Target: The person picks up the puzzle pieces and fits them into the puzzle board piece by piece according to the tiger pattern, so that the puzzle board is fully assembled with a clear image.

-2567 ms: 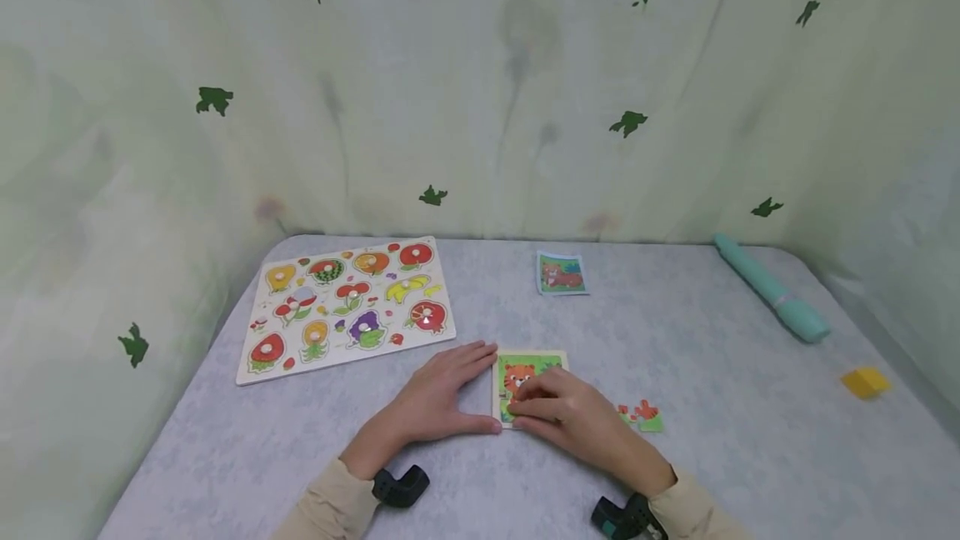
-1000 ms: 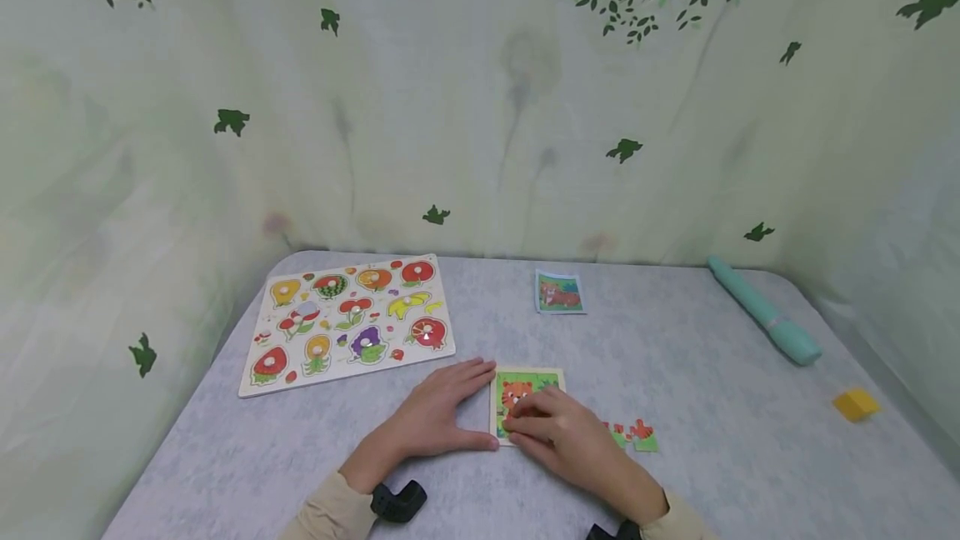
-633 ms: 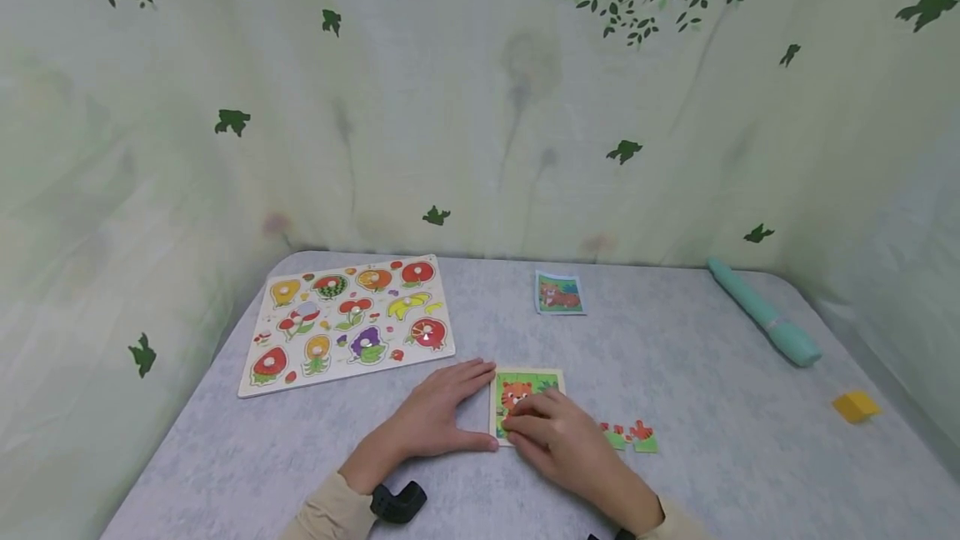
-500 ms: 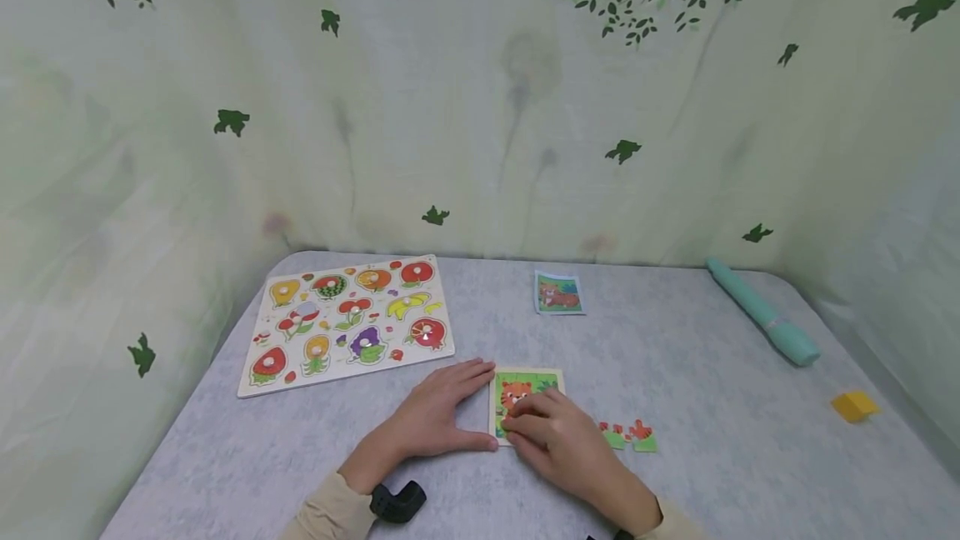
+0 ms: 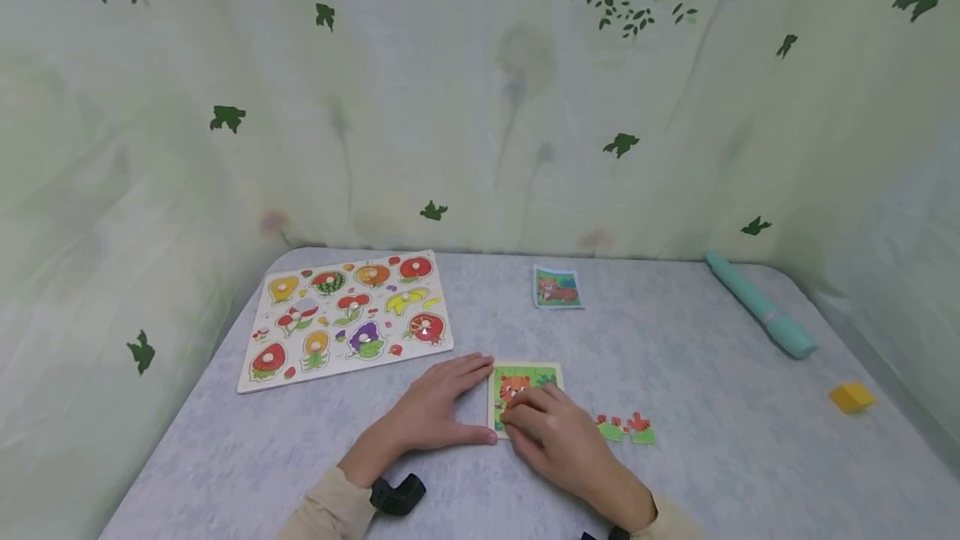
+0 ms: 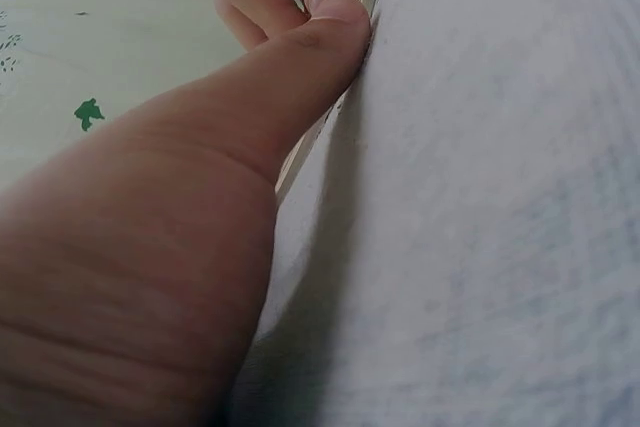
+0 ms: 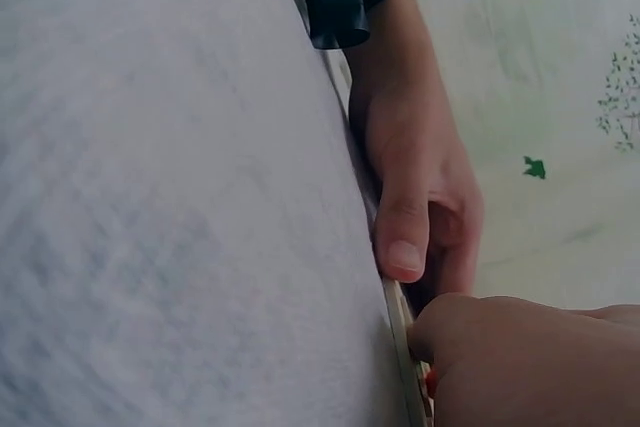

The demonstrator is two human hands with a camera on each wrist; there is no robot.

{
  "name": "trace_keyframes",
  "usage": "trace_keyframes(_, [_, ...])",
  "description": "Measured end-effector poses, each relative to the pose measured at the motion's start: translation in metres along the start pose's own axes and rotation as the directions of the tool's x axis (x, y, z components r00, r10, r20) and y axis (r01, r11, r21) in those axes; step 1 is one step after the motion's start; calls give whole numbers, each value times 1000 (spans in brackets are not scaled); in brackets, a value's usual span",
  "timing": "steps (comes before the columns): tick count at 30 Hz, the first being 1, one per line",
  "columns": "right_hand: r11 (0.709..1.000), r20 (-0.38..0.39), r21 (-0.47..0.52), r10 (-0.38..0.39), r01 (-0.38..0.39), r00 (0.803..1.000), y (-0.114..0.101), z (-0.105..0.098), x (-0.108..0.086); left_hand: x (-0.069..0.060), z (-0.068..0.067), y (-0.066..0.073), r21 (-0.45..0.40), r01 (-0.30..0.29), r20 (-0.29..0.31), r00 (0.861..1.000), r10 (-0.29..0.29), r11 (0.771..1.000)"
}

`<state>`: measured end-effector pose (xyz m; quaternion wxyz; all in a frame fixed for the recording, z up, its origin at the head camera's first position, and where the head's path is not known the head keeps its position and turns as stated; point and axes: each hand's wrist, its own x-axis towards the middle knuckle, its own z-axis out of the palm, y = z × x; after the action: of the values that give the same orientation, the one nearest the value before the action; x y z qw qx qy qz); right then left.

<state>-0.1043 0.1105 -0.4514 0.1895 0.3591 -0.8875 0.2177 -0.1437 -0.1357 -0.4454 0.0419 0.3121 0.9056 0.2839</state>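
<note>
In the head view a small framed tiger jigsaw puzzle lies on the table, showing an orange tiger's head on green. My left hand rests at its left side, fingertips by the upper corner and straight thumb by the lower one. My right hand reaches over the puzzle with curled fingers, thumb and fingertips pinching a puzzle piece low at the left. That piece is almost wholly hidden by the fingers. Loose red-and-green puzzle pieces lie right of the right hand. The right wrist view shows the frame's edge beneath both hands.
A fruit peg puzzle board lies at the back left. Behind the tiger puzzle is a small picture card. A rolled teal mat and a yellow block lie to the right. A printed curtain hangs behind the table.
The head view has shifted slightly. My right hand has edged a little left and lower, uncovering more of the loose pieces. The left hand keeps its place beside the puzzle.
</note>
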Motion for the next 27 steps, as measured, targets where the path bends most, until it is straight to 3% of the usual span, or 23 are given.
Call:
trace_keyframes(21, [1000, -6, 1, 21, -21, 1000, -2, 1, 0, 1, -1, 3, 0, 6, -5, 1000, -6, 1000])
trace_keyframes(27, [999, -6, -34, -14, 14, 1000, -1, 1, -1, 1, -1, 2, 2, 3, -5, 1000, -3, 1000])
